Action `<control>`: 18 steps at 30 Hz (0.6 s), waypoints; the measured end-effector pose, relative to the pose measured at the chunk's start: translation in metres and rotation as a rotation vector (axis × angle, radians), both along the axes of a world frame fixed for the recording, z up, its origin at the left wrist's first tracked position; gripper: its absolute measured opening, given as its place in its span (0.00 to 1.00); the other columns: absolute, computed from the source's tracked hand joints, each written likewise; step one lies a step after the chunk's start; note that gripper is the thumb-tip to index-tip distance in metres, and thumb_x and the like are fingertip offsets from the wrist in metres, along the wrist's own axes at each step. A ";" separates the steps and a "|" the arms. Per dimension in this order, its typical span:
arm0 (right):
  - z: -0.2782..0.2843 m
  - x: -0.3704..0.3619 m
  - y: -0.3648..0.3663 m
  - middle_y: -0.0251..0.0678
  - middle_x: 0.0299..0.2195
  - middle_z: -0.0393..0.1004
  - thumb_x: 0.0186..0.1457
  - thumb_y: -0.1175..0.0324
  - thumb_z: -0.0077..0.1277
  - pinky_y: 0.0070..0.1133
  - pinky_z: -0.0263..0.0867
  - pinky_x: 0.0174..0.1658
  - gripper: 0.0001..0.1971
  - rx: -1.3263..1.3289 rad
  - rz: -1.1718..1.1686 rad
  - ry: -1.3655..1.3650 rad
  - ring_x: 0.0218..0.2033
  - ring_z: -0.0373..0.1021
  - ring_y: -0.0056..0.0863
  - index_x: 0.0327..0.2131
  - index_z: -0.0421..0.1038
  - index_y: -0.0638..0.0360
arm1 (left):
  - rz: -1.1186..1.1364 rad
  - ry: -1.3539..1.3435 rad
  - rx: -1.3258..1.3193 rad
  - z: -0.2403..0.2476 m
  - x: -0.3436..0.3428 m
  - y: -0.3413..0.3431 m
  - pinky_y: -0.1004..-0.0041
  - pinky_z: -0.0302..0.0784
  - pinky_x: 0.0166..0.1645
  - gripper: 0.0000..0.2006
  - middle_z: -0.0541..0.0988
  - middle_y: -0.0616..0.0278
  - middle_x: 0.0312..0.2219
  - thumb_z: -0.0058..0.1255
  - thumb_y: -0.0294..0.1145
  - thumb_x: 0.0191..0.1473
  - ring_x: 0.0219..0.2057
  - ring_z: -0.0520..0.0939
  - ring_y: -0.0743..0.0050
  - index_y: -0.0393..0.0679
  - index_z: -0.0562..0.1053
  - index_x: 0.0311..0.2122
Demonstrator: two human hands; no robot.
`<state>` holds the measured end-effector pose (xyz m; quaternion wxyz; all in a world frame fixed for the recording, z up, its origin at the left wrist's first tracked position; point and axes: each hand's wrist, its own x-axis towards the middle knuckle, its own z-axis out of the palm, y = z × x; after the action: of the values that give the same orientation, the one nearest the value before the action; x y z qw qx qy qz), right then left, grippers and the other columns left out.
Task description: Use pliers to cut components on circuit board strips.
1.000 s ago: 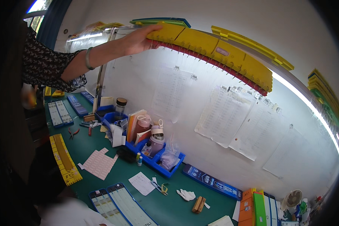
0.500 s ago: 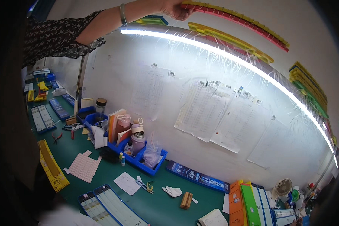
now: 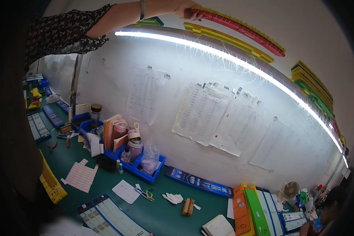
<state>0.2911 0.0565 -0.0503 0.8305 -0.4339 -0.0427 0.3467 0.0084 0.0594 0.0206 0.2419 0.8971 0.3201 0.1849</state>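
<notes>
The left hand (image 3: 189, 11) grasps the near end of one long, narrow yellow-and-red strip (image 3: 240, 29), its yellow edge notched, raised above one glowing white tube lamp (image 3: 247, 64). Just below sits one long yellow strip (image 3: 229, 40); farther down, one small brown wooden block (image 3: 188, 207) and one round beige fan (image 3: 290, 189).

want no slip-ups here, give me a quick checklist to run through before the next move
1. Strip gripped: ok, the co-worker's hand holds one end.
2. Strip's far end supported: cannot tell.
3. Lamp lit: ok.
4. Lilac bottle upright in blue tray: ok.
5. Wood block put away: not ok, on the table.
6. Own hands free: cannot tell, neither shows clearly.
</notes>
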 end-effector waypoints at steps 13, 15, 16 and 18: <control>-0.002 0.003 0.001 0.39 0.23 0.74 0.60 0.62 0.34 0.22 0.65 0.28 0.15 -0.013 -0.035 0.023 0.24 0.69 0.30 0.26 0.66 0.58 | -0.033 0.065 0.051 -0.040 0.006 -0.002 0.24 0.42 0.53 0.27 0.56 0.51 0.60 0.40 0.46 0.55 0.62 0.52 0.44 0.57 0.58 0.61; -0.005 0.004 0.001 0.38 0.23 0.74 0.60 0.62 0.34 0.22 0.64 0.28 0.15 0.004 -0.014 0.023 0.24 0.69 0.29 0.26 0.66 0.59 | -0.040 0.087 0.076 -0.047 0.007 -0.002 0.24 0.42 0.53 0.27 0.56 0.51 0.60 0.40 0.46 0.55 0.62 0.52 0.44 0.58 0.58 0.61; -0.004 0.003 0.002 0.38 0.23 0.74 0.60 0.62 0.34 0.22 0.64 0.28 0.15 0.003 -0.012 0.024 0.24 0.69 0.29 0.26 0.66 0.59 | -0.044 0.100 0.099 -0.049 0.008 -0.001 0.24 0.42 0.53 0.27 0.56 0.51 0.61 0.40 0.46 0.55 0.62 0.52 0.44 0.58 0.58 0.61; 0.000 0.002 0.001 0.39 0.23 0.73 0.60 0.62 0.34 0.22 0.64 0.28 0.15 0.002 -0.006 0.025 0.24 0.69 0.30 0.26 0.66 0.58 | -0.032 0.080 0.098 -0.033 0.007 0.000 0.24 0.42 0.53 0.27 0.55 0.51 0.61 0.40 0.45 0.56 0.62 0.51 0.44 0.59 0.57 0.62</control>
<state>0.2932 0.0571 -0.0500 0.8324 -0.4289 -0.0313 0.3495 0.0156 0.0593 -0.0129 0.1877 0.9195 0.3058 0.1606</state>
